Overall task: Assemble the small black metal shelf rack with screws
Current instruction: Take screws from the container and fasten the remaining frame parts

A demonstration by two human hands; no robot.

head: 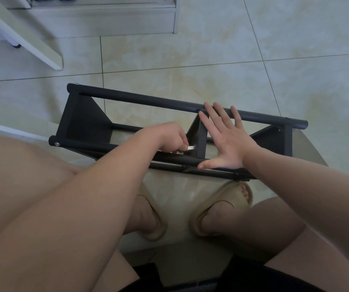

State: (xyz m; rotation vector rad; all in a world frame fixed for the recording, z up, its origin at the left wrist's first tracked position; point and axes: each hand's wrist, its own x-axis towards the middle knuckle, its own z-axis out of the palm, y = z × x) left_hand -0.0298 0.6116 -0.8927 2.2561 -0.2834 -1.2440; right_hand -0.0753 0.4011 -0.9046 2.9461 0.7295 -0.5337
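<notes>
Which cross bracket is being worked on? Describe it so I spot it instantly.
Find the black rack lying on the tiled floor. Of its three cross brackets, it is the middle bracket. Unlike the end ones, the left hand holds a small silver tool against it and the right hand rests flat beside it.

The rack lies on the floor. Left of its middle panel is the left hand, holding perhaps a key. Right of the panel, the right hand lies flat across the rack. Slippers stand on its near side.
</notes>
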